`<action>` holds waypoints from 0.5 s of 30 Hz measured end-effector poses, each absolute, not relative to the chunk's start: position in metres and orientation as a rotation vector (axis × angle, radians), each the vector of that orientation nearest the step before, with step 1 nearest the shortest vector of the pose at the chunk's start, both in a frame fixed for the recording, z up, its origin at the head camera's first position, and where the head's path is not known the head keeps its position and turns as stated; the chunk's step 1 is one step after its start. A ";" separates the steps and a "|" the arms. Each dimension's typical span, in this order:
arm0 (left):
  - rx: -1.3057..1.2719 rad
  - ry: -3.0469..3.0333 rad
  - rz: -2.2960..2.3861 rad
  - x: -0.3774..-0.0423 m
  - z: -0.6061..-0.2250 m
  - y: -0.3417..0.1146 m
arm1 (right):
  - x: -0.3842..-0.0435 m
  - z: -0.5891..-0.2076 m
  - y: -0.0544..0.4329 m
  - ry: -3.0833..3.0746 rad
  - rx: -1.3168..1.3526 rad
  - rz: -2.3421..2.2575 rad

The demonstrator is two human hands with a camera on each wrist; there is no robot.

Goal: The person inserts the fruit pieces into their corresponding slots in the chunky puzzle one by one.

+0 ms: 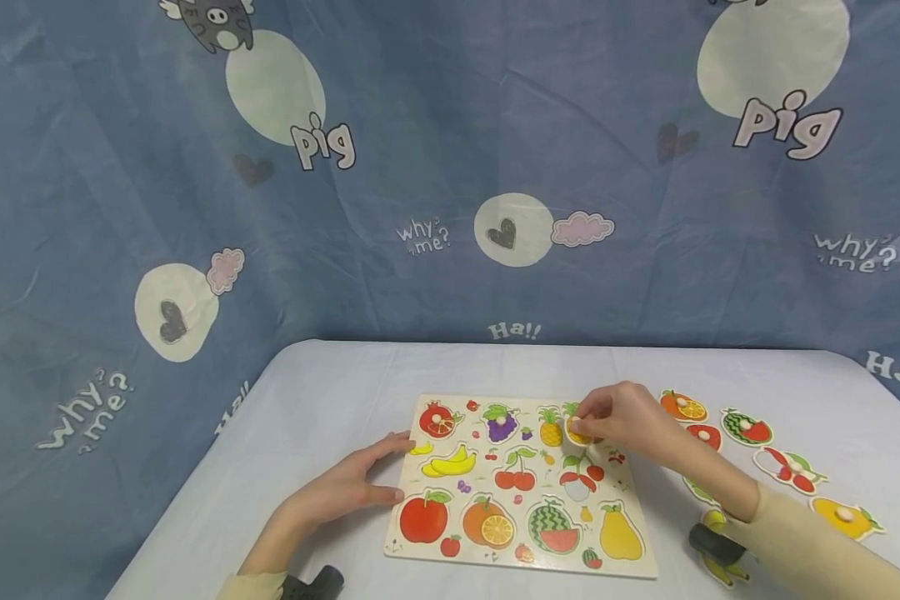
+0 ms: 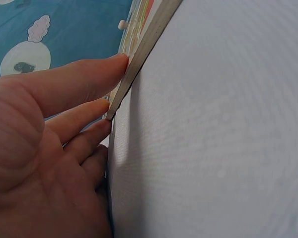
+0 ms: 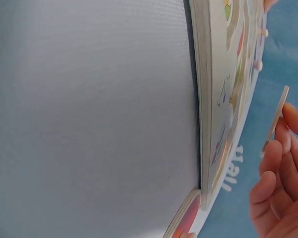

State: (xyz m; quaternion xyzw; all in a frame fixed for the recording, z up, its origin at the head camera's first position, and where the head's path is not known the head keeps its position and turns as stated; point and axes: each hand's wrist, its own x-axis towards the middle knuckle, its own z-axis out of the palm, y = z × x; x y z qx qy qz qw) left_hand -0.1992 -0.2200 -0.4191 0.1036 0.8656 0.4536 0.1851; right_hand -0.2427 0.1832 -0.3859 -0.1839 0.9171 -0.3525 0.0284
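Observation:
My right hand (image 1: pixel 622 421) pinches a wooden pineapple puzzle piece (image 1: pixel 579 432) above the upper right of a fruit puzzle board (image 1: pixel 480 475). In the right wrist view the piece (image 3: pixel 275 121) is seen edge-on between thumb and fingers, apart from the board. Beside it on the board is the printed pineapple (image 1: pixel 551 427). My left hand (image 1: pixel 348 483) rests against the board's left edge, thumb and fingers extended and spread; in the left wrist view the thumb touches the board's edge (image 2: pixel 139 57). The pomegranate (image 1: pixel 437 420) and grapes (image 1: pixel 501 423) pieces sit in the board with their knobs up.
Right of the board lie loose knobbed pieces: an orange (image 1: pixel 683 406), a watermelon (image 1: pixel 747 427), a red piece (image 1: pixel 705 436), cherries (image 1: pixel 789 471), a pear (image 1: pixel 846 517) and bananas (image 1: pixel 720 571), the last partly behind the right wrist's camera. A patterned blue curtain (image 1: pixel 450 167) hangs behind the white table (image 1: pixel 345 383).

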 end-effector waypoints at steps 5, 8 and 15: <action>0.293 2.437 1.281 -0.200 -0.419 -0.221 | -0.245 -0.385 0.176 2.821 -0.580 -1.052; 0.297 2.435 1.283 -0.200 -0.419 -0.221 | -0.247 -0.386 0.172 2.817 -0.597 -1.052; 0.312 2.432 1.284 -0.200 -0.419 -0.221 | -0.252 -0.389 0.165 2.803 -0.591 -1.083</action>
